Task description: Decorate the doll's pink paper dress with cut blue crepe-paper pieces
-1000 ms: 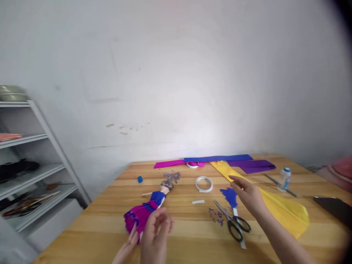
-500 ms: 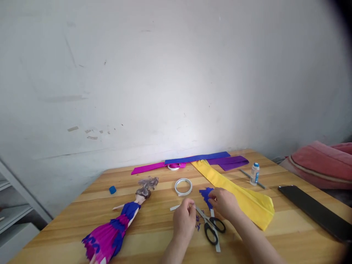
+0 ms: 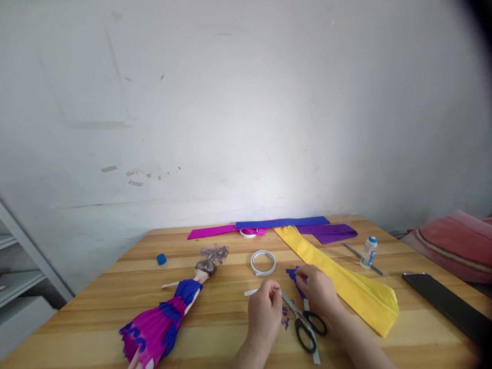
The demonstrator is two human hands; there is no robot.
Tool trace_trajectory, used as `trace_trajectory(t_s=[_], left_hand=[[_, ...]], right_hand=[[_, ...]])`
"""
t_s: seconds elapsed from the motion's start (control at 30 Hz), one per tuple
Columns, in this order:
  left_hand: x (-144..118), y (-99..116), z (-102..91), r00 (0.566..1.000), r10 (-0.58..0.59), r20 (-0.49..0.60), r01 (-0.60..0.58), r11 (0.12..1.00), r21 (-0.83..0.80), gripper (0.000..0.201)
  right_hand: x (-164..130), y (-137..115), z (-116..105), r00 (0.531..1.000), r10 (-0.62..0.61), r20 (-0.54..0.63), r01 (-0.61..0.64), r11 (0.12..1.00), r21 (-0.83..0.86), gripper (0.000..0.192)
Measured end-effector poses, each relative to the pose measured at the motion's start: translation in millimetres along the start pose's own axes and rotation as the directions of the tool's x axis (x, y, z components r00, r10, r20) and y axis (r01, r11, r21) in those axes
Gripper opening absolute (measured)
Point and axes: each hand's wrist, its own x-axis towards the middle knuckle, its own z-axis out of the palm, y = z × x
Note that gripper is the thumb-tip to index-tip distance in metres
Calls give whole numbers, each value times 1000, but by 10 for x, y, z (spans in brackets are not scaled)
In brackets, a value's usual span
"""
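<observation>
**A:** Nearest you, your left hand [image 3: 265,312] is pinched shut on something too small to name; your right hand [image 3: 318,290] grips the blue paper scrap [image 3: 295,277], just above the scissors [image 3: 305,325].

**B:** Any risk?

**A:** I'd judge the thin scrap could tear if you tug — or snag the open blades.

**B:** Its direction?

**A:** Its long axis runs away from you, leaning left, on the desk [image 3: 215,328]. Farther off lies the tape roll [image 3: 263,262].

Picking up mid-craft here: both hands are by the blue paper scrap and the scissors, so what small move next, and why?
Probably lift the blue paper scrap clear: the right hand pinches it beside the scissors, while the left hand hovers close, fingertips together.
</observation>
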Motion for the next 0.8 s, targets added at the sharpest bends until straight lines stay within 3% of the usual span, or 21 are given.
trace_trajectory(t_s=[0.07, 0.1, 0.17, 0.23, 0.27, 0.33, 0.4, 0.5, 0.67, 0.8], left_hand=[[-11, 30, 22, 987, -145, 68, 157, 962, -225, 12], [-13, 47, 31, 963, -232, 136, 266, 895, -358, 14], [-14, 84, 37, 881, -367, 299, 473, 662, -581, 22], [-8, 122, 20, 814, -406, 416, 569, 413, -711, 29], [-2, 139, 5, 803, -401, 440, 574, 324, -752, 30], [9, 161, -32, 821, -375, 430, 536, 250, -806, 29], [18, 162, -62, 862, -325, 390, 481, 279, -831, 25], [25, 131, -72, 892, -295, 344, 440, 385, -811, 17], [25, 126, -54, 889, -371, 270, 448, 576, -684, 15], [13, 205, -66, 890, -362, 276, 456, 702, -548, 19]], right_hand=[[4, -1, -28, 996, 89, 15, -90, 966, 241, 22], [-1, -14, -45, 993, 116, 34, -120, 931, 343, 23], [-30, -72, -86, 995, 90, 49, -103, 884, 456, 24], [-82, -163, -133, 999, -33, 36, 11, 873, 488, 20], [-112, -214, -156, 992, -119, 29, 90, 869, 486, 18], [-171, -310, -194, 957, -289, 21, 245, 846, 473, 13], [-217, -380, -215, 914, -405, 19, 353, 818, 454, 14], [-252, -425, -221, 884, -466, 34, 406, 802, 438, 17], [-256, -409, -223, 903, -428, 30, 371, 816, 443, 19], [-242, -373, -217, 924, -381, -23, 354, 834, 422, 17]])
